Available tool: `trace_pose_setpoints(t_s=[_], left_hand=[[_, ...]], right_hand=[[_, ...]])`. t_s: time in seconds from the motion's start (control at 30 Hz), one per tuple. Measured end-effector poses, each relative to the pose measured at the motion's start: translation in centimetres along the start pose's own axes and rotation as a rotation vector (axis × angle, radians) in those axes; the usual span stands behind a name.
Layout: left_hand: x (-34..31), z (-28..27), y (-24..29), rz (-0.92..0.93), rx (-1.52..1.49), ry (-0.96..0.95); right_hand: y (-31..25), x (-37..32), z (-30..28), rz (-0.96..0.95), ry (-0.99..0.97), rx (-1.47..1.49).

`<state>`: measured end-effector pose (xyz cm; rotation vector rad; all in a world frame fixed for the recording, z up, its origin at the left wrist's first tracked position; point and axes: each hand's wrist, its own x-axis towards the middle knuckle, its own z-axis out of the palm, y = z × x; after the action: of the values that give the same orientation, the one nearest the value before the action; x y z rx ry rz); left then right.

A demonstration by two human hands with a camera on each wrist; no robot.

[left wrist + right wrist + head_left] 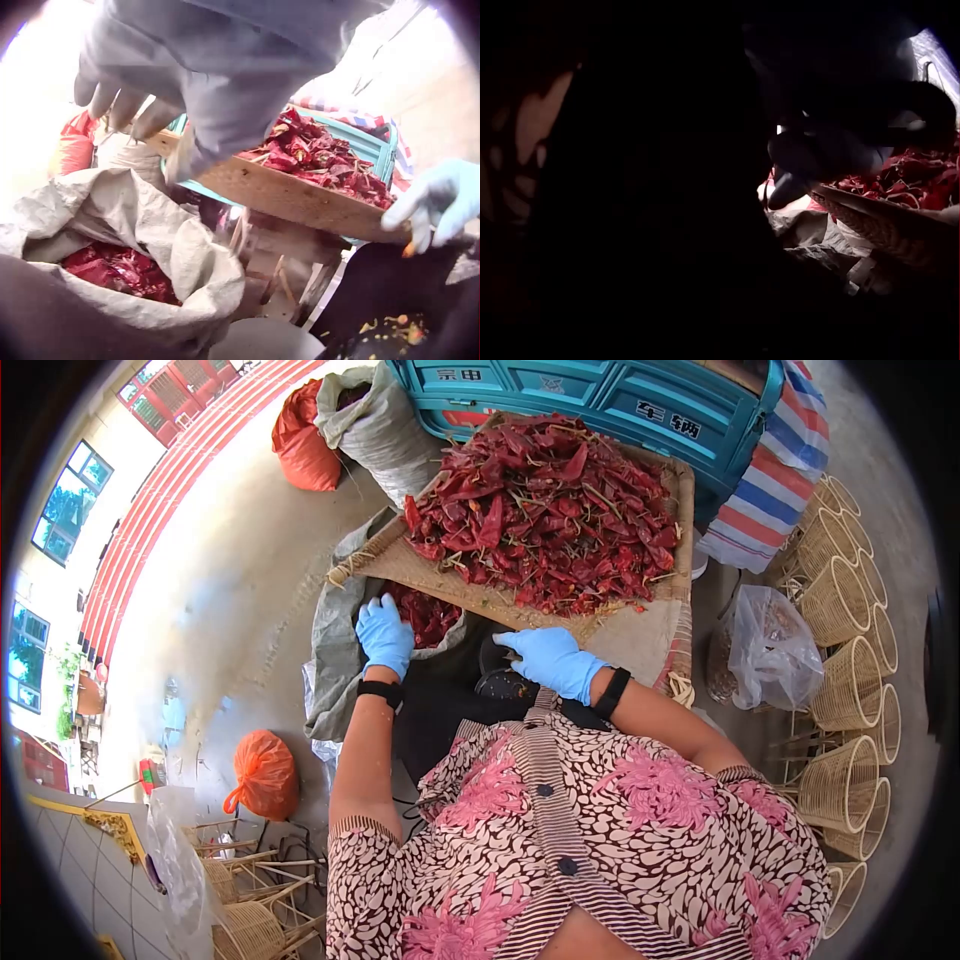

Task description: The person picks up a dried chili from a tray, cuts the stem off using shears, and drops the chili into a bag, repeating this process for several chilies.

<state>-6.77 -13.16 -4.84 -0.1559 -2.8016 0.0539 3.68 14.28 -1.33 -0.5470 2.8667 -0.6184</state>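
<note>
Red peppers [545,510] are mostly heaped on a tray [640,632], upper centre, with fewer seen in the sack [333,615] at centre left; the left hand [386,636] is spread, whereas the right hand's [557,662] grip cannot be determined.

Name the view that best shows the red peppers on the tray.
Head view: it shows the pile of red peppers from above, across the tray. The left wrist view shows it side-on, partly hidden by the tray's side and the left hand; the right wrist view, mostly dark, catches only a patch.
</note>
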Motion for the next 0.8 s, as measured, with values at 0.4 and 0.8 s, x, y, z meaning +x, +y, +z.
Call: trace_pose_setpoints(t_s=[0.4, 0.8], left_hand=[[8.2, 1.3, 6.4, 0.111, -0.176, -0.220], [1.6, -6.1, 7.2, 0.210, -1.082, 0.148]], right_hand=[[-0.4, -1.6, -1.2, -0.045, -0.039, 0.089], [0.4, 0.1, -3.0, 0.162, 0.433, 0.838]])
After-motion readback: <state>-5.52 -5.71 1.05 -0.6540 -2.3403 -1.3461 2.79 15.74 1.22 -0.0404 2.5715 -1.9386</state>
